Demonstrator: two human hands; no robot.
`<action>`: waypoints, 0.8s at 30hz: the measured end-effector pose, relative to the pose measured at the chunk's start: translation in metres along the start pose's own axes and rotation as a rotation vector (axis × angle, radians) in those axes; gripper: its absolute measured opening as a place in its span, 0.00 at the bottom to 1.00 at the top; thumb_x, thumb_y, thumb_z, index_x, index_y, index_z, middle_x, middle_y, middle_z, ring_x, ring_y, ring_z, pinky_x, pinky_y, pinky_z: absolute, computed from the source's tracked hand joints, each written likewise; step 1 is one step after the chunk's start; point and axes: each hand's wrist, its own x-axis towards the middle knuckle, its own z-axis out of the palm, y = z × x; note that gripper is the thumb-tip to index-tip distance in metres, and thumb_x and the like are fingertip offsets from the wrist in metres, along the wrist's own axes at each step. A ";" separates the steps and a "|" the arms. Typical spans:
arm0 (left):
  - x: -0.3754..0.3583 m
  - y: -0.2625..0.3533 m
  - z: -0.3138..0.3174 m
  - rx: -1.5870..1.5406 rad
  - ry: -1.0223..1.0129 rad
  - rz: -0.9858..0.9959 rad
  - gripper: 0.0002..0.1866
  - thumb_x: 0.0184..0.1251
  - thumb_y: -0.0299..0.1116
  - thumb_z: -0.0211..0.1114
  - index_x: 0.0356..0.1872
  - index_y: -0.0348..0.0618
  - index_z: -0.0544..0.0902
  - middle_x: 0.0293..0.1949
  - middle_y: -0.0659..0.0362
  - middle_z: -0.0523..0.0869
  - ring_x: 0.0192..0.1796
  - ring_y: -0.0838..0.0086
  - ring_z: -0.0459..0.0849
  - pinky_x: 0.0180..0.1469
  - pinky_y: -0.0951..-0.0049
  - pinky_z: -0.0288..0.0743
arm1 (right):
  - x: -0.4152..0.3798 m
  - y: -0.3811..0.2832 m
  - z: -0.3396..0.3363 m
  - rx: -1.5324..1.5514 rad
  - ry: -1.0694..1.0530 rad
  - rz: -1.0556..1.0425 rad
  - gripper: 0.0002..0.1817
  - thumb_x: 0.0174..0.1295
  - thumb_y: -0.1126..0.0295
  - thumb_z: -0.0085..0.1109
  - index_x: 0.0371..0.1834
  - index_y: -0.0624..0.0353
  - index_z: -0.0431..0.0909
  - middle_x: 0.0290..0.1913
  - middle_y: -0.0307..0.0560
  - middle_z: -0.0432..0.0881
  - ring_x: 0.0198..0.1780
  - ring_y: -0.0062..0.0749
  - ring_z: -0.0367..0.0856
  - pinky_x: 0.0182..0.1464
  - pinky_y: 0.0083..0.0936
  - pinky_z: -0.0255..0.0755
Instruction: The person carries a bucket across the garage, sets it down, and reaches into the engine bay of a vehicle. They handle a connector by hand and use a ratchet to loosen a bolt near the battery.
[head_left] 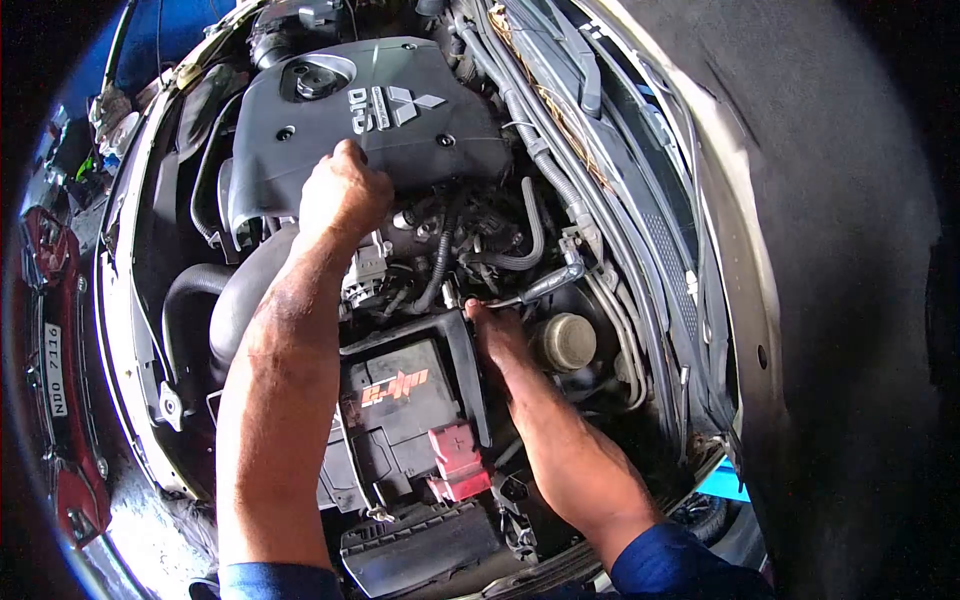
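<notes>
My left hand (pixel 347 192) is closed, knuckles up, over the near edge of the dark plastic engine cover (pixel 410 140). Whatever its curled fingers hold is hidden beneath the hand. My right hand (pixel 497 328) reaches down between the battery (pixel 400 385) and a round tan cap (pixel 566 342). Its thumb tip shows beside a small shiny metal cylinder (pixel 450 294), and the other fingers are curled out of sight. A grey bar-like piece (pixel 548 284) runs from the top of this hand toward the right. Dark hoses and connectors lie between both hands.
A red terminal cover (pixel 458 462) sits on the near right part of the battery. A black lid-like box (pixel 420 550) lies in front. Thick ribbed piping (pixel 545 150) runs along the right. Beyond the left fender stands a red car (pixel 60 380).
</notes>
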 end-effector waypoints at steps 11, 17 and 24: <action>-0.007 0.004 0.003 0.060 -0.044 0.063 0.16 0.54 0.35 0.58 0.42 0.38 0.78 0.43 0.42 0.81 0.49 0.53 0.80 0.53 0.61 0.73 | -0.001 0.009 0.007 0.294 0.052 -0.067 0.21 0.57 0.53 0.61 0.33 0.64 0.77 0.30 0.46 0.78 0.35 0.31 0.73 0.40 0.34 0.68; -0.002 0.002 0.003 0.044 -0.049 0.063 0.17 0.53 0.35 0.57 0.43 0.37 0.78 0.41 0.42 0.83 0.48 0.52 0.81 0.53 0.61 0.73 | 0.008 0.016 0.010 0.220 0.104 -0.112 0.22 0.56 0.53 0.62 0.35 0.64 0.76 0.32 0.46 0.79 0.36 0.31 0.73 0.43 0.33 0.68; 0.000 -0.007 0.004 -0.016 -0.061 0.125 0.21 0.53 0.38 0.57 0.46 0.37 0.78 0.42 0.43 0.83 0.48 0.52 0.81 0.54 0.62 0.72 | -0.005 -0.001 0.006 0.187 0.094 -0.023 0.24 0.55 0.51 0.61 0.39 0.65 0.79 0.36 0.48 0.82 0.39 0.31 0.75 0.46 0.33 0.68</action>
